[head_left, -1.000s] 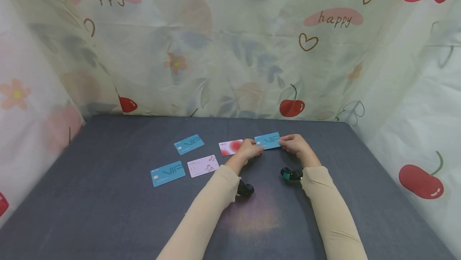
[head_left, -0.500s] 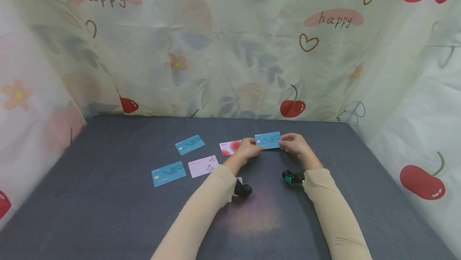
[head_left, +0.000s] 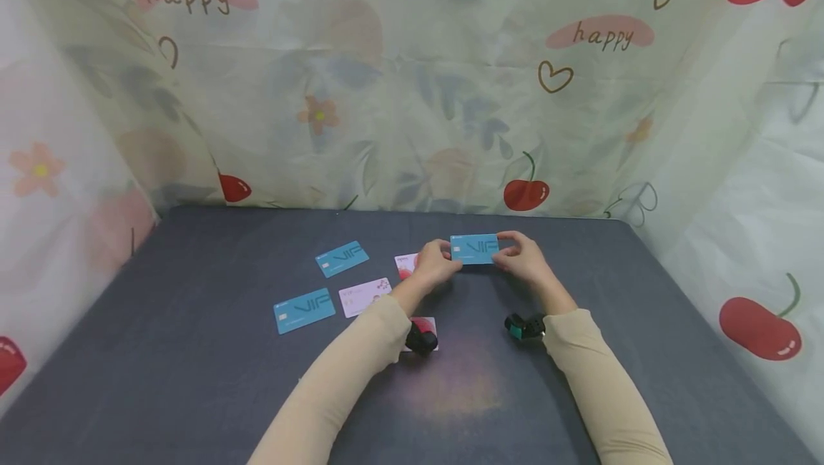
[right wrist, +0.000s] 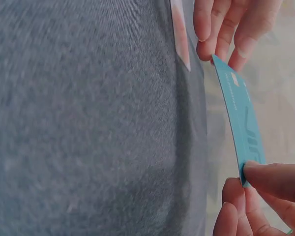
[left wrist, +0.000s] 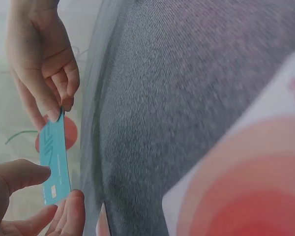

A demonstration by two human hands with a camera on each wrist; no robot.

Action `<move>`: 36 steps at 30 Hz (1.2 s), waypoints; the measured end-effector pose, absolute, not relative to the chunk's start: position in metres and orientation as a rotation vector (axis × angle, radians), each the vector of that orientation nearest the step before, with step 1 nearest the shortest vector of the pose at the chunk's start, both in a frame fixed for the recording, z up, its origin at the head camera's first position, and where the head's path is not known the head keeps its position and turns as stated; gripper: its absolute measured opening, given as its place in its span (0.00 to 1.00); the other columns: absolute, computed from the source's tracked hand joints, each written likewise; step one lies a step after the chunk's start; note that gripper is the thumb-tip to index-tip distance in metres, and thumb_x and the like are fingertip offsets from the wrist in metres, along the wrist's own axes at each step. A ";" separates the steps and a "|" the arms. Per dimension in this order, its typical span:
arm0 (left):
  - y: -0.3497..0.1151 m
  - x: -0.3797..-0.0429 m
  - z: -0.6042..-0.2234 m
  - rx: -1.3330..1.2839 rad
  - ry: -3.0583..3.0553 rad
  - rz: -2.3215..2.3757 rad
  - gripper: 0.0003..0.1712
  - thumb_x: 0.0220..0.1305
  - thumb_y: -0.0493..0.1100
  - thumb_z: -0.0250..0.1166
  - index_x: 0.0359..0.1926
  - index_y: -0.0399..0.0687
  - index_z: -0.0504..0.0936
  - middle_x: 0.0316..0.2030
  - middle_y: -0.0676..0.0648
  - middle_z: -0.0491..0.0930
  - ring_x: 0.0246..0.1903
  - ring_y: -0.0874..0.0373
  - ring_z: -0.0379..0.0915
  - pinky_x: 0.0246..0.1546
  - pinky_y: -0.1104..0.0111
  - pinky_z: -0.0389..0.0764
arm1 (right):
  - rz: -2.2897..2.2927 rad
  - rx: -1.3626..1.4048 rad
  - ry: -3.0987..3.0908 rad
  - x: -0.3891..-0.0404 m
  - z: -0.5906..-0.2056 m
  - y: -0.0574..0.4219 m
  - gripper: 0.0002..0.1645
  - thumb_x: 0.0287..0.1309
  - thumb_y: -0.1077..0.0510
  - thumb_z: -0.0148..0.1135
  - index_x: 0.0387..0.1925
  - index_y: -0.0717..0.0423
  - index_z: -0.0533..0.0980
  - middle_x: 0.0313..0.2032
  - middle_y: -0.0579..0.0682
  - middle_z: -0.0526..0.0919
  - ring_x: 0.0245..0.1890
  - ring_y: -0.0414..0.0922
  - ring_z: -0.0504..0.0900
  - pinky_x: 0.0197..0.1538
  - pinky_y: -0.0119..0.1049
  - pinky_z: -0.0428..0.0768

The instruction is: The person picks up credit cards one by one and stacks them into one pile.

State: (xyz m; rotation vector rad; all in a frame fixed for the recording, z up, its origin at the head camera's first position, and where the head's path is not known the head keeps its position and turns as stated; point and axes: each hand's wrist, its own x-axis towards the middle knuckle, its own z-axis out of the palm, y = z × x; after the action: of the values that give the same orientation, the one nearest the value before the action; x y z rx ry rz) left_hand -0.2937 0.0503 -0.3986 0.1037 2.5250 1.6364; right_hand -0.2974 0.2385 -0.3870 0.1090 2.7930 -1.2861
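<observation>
A blue VIP card (head_left: pixel 474 249) is raised off the table between both hands, its printed face toward the head camera. My left hand (head_left: pixel 433 265) holds its left end; in the left wrist view the thumb (left wrist: pixel 32 173) lies over the corner near the chip. My right hand (head_left: pixel 526 261) pinches the opposite end, with the thumb (right wrist: pixel 273 178) on the printed face and fingers behind. Partly behind the left hand lies a pink card with a red circle (head_left: pixel 405 263). Another red-and-white card (head_left: pixel 426 323) shows under the left wrist, mostly covered by the wrist camera.
Left of the hands, two more blue VIP cards (head_left: pixel 342 259) and a pale pink card (head_left: pixel 364 296) lie flat on the dark cloth-covered table (head_left: pixel 193 350). A patterned curtain (head_left: pixel 386 107) encloses the table's back and sides.
The blue card has risen off the table and turned more upright, shifting slightly left with both hands. The left forearm moved left, uncovering more of the red-and-white card beneath the wrist.
</observation>
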 end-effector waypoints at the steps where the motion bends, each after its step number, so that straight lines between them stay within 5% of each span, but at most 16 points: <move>1: 0.048 -0.292 -0.396 0.110 2.528 1.634 0.26 0.54 0.38 0.63 0.55 0.34 0.72 0.45 0.38 0.78 0.41 0.50 0.74 0.42 0.63 0.77 | -1.274 0.094 2.805 -0.297 -0.386 0.238 0.30 0.59 0.60 0.58 0.63 0.58 0.64 0.42 0.62 0.80 0.34 0.43 0.79 0.37 0.31 0.75; 17: 0.026 -0.288 -0.391 0.251 2.580 1.615 0.36 0.52 0.33 0.66 0.63 0.41 0.65 0.40 0.37 0.78 0.34 0.53 0.74 0.31 0.72 0.73 | -1.200 -0.059 2.855 -0.286 -0.380 0.226 0.34 0.56 0.60 0.62 0.64 0.57 0.62 0.44 0.63 0.78 0.37 0.49 0.80 0.39 0.35 0.77; 36: 0.007 -0.278 -0.390 0.317 2.550 1.659 0.36 0.50 0.31 0.68 0.62 0.40 0.67 0.36 0.39 0.76 0.29 0.56 0.77 0.30 0.73 0.76 | -1.207 -0.157 2.811 -0.277 -0.375 0.215 0.37 0.53 0.62 0.65 0.64 0.57 0.62 0.43 0.62 0.78 0.41 0.51 0.81 0.41 0.36 0.78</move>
State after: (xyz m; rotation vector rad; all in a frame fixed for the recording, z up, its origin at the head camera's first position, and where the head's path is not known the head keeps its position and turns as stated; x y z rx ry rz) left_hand -0.2777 0.0073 -0.3896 0.3173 2.5503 1.6592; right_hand -0.2772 0.2154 -0.3752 -0.1566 2.8105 -1.2070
